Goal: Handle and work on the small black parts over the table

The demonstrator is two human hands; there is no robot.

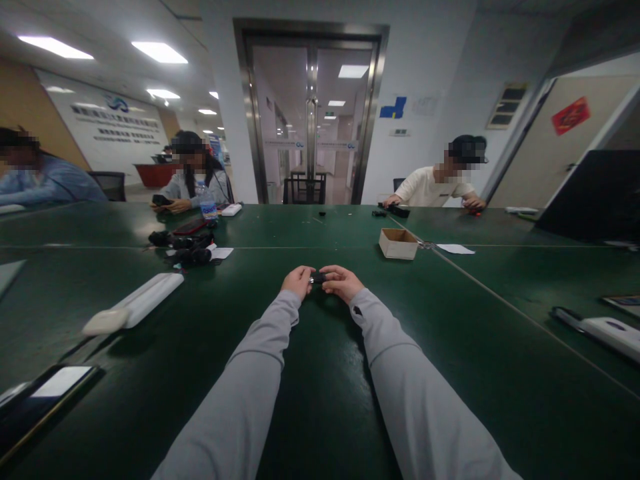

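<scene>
Both my hands meet at the middle of the dark green table (320, 373), arms in grey sleeves stretched forward. My left hand (298, 281) and my right hand (342, 282) are closed in a pinch on a small black object (317, 277) held between them, just above the tabletop. The object is too small to name. Fingers of both hands curl round its ends.
A small open cardboard box (398, 243) stands ahead to the right. A white power strip (135, 305) lies left, black gear (187, 248) beyond it, a phone (45, 390) near left. Another white device (607, 329) lies right. Three people sit at the far side.
</scene>
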